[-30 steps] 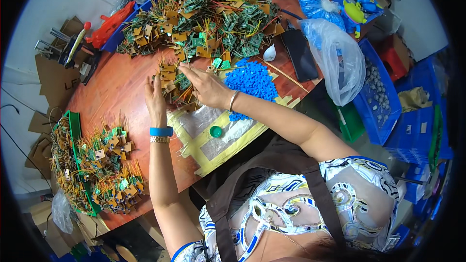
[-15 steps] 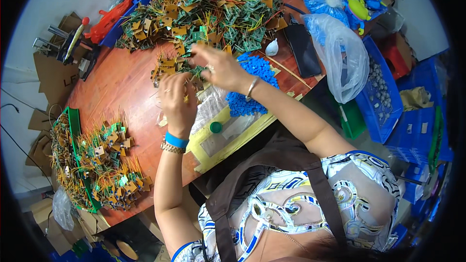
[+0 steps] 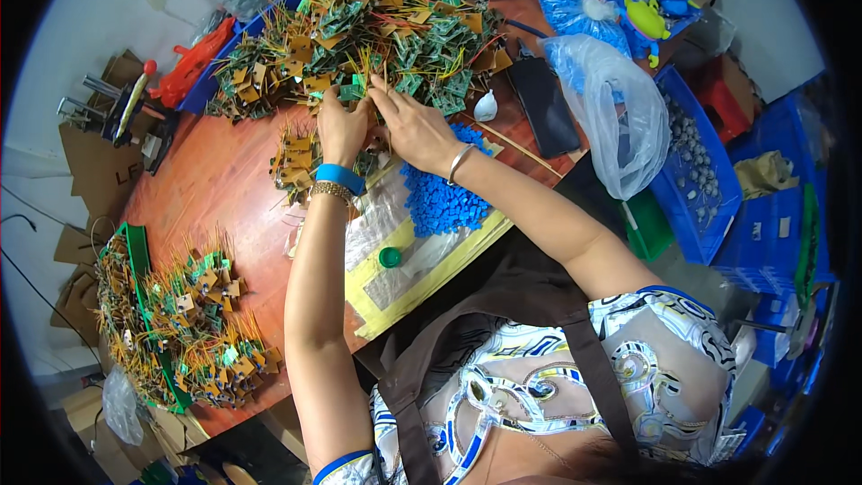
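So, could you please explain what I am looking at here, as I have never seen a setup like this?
Of course. There is no machine: these are a person's own bare hands, seen from above by the left one of two wide fisheye cameras worn on the head, which is why straight edges bend. The left hand wears a blue wristband, the right hand a bangle. On the reddish table lie a large heap of wired circuit boards, many small blue pieces and a green cap. The fingertips meet at the heap's near edge; anything held between them is too small to make out.
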`<action>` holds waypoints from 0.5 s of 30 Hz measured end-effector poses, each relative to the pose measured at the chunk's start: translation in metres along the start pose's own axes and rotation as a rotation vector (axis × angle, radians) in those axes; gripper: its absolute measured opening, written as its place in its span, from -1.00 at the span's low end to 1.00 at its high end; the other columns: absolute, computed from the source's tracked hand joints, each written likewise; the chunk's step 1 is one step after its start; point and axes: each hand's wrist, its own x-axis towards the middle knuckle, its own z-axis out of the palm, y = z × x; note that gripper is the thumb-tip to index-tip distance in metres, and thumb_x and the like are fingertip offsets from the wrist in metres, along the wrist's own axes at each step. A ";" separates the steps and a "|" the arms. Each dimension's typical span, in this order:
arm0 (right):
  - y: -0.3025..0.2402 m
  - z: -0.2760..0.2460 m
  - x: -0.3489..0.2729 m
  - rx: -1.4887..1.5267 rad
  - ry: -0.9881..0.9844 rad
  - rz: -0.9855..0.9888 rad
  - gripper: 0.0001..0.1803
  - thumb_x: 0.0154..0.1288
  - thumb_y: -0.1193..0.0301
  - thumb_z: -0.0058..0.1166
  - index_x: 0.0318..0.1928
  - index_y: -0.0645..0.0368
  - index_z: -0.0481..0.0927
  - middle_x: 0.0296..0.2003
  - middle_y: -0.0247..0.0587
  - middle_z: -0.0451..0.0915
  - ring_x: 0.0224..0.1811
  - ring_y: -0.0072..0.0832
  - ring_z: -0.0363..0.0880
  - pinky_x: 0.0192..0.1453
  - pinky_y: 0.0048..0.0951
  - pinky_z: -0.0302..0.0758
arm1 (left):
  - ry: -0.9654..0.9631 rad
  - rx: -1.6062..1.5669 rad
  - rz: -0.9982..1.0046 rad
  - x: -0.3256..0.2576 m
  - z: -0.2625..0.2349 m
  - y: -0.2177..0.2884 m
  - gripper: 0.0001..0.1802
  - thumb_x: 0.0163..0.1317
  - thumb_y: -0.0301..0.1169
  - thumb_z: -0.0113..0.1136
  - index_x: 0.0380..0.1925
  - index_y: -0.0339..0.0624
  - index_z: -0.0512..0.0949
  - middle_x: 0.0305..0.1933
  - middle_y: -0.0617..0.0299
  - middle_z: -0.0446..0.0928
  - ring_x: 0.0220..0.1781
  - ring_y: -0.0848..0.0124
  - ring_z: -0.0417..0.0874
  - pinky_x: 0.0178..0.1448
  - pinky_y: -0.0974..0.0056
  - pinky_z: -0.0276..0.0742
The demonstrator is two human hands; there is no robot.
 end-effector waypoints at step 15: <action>0.011 -0.079 0.013 -0.037 0.613 -0.144 -0.64 0.31 0.37 0.15 0.08 0.22 0.54 -0.08 -0.03 0.66 -0.10 -0.16 0.66 -0.03 -0.27 0.56 | -0.029 -0.295 -0.060 0.005 0.021 -0.009 -0.22 0.23 -0.29 0.35 0.33 -0.39 0.19 -0.39 0.16 0.55 -0.55 0.50 0.55 -0.53 0.42 0.41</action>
